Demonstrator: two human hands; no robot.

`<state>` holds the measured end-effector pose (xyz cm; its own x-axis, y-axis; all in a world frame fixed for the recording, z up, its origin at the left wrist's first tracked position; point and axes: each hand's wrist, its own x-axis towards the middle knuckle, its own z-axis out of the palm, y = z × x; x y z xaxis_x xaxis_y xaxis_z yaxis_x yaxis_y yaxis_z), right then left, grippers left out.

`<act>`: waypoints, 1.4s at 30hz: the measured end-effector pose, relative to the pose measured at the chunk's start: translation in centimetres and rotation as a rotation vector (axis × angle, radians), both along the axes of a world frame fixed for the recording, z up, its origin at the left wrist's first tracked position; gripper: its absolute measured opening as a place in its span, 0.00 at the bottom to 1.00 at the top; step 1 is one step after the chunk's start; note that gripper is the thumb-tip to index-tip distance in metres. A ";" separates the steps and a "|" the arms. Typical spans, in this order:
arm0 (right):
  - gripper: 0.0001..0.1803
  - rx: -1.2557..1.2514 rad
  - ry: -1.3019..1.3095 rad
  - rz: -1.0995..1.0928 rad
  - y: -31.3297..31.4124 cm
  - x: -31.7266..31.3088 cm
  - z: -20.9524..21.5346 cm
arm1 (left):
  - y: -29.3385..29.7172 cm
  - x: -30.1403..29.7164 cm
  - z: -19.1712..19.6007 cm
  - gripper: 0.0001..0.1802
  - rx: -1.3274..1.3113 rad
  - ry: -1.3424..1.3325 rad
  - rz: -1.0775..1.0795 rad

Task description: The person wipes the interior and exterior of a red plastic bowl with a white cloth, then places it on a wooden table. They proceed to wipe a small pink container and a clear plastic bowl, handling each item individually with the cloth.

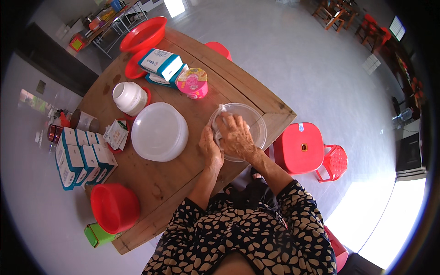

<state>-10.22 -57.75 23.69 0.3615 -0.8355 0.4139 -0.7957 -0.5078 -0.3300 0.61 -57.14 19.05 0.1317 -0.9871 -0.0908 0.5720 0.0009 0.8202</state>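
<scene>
The right hand [236,135] presses a white cloth [219,126] inside a clear plastic bowl [256,121]; the left hand [210,150] grips the bowl's rim. A white lidded container [159,131] sits just beside on the desk [183,176].

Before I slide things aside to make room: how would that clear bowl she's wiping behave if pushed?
The clear bowl looks like thin plastic, so probably light and easily slid. Its left hand steadies the rim while the right hand presses a white cloth inside, suggesting it skates about unheld. It's unlikely to shatter.
</scene>
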 end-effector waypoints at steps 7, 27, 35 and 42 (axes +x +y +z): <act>0.35 0.143 -0.052 0.311 4.6 -1.9 0.8 | 0.9 0.3 1.9 0.29 0.150 0.114 -0.045; 0.09 -0.153 0.154 0.387 4.2 -10.4 6.8 | 4.2 -0.5 9.6 0.19 -0.748 -1.567 -0.234; 0.19 -0.196 -0.705 0.175 1.4 -11.3 11.4 | 2.1 -0.1 8.1 0.16 -0.372 -0.929 -0.242; 0.35 -0.232 -0.370 0.028 2.9 -4.3 6.9 | 2.3 -1.0 5.7 0.24 -0.289 -0.162 -0.229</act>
<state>-14.55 -54.81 30.63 0.1743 -0.6968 0.6957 -0.6302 -0.6218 -0.4650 -0.38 -54.80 24.79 -0.1050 -0.9743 0.1991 0.4479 0.1324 0.8842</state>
